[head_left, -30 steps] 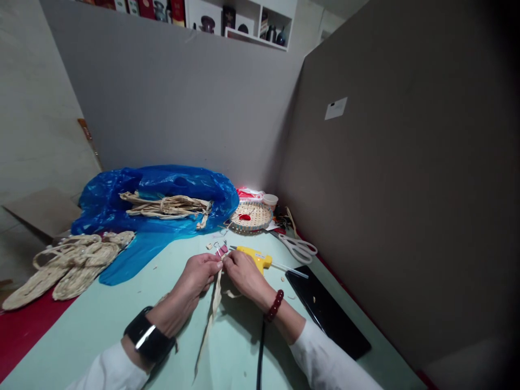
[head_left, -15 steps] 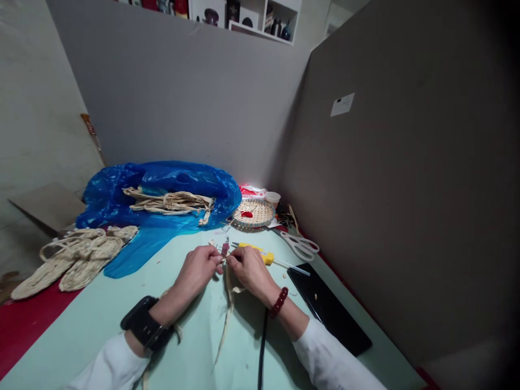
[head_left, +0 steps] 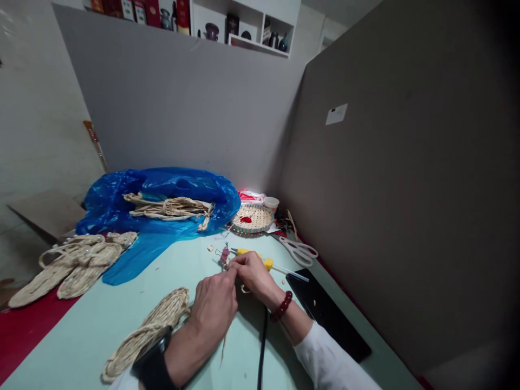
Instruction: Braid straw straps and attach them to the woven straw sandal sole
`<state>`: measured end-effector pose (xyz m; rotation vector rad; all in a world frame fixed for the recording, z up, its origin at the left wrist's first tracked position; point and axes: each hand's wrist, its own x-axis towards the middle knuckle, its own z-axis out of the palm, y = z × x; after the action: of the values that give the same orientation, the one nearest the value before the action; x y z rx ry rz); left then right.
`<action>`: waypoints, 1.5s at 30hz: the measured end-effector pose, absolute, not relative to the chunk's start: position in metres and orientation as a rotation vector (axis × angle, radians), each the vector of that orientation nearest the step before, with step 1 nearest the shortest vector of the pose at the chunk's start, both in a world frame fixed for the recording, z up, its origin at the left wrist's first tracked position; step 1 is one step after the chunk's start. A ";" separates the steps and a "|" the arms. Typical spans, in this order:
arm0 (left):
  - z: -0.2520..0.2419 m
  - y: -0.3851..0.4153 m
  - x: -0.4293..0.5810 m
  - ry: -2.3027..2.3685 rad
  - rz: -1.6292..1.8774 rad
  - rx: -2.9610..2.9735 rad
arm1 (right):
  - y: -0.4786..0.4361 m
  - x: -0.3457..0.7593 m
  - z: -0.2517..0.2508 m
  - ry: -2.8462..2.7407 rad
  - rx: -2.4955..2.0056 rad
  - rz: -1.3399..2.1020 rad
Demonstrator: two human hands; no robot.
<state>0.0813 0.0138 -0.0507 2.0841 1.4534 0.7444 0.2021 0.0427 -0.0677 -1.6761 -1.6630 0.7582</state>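
Partition: grey panel [head_left: 187, 103] standing along the far edge of the table.
Tabletop: pale green surface [head_left: 73, 346] under the work.
Blue bag: crumpled plastic bag [head_left: 101, 200] at the back, a tied bundle of dry stalks [head_left: 173, 208] lying in its open mouth.
Black slab: flat dark panel [head_left: 331, 319] lying right of the right forearm.
Sandals: woven pair [head_left: 89, 268] at the left edge.
Sole: braided sole [head_left: 148, 330] beside the left wrist, partly covered by it.
Left hand: back of the left hand [head_left: 215, 306] upward, fingers curled in; tips hidden, so I cannot tell what they grasp.
Right hand: thumb and forefinger of the right hand [head_left: 257, 276] pinched together on the pale strip, near the left fingers.
Glue gun: yellow glue gun [head_left: 268, 264], partly behind the right hand.
Pale strip: thin pale strip [head_left: 224, 346] at the fingertips, its tail emerging below the left hand.
Clip: maroon clip [head_left: 225, 255] just beyond the fingertips.
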 end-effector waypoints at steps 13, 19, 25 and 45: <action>-0.062 0.058 0.062 1.306 0.646 1.411 | 0.038 0.198 -0.057 -1.638 -1.673 0.778; -0.078 0.065 0.066 1.086 0.643 1.145 | 0.034 0.196 -0.059 -1.681 -1.674 0.738; -0.077 0.063 0.066 1.036 0.703 1.056 | 0.025 0.199 -0.052 -1.784 -1.663 0.611; -0.075 0.055 0.065 1.056 0.967 1.160 | 0.011 0.196 -0.039 -2.108 -1.922 0.205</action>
<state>0.0654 0.0549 -0.0755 1.1601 1.0564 0.9667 0.1957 0.0110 -0.0390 -1.9219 -2.1081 0.2054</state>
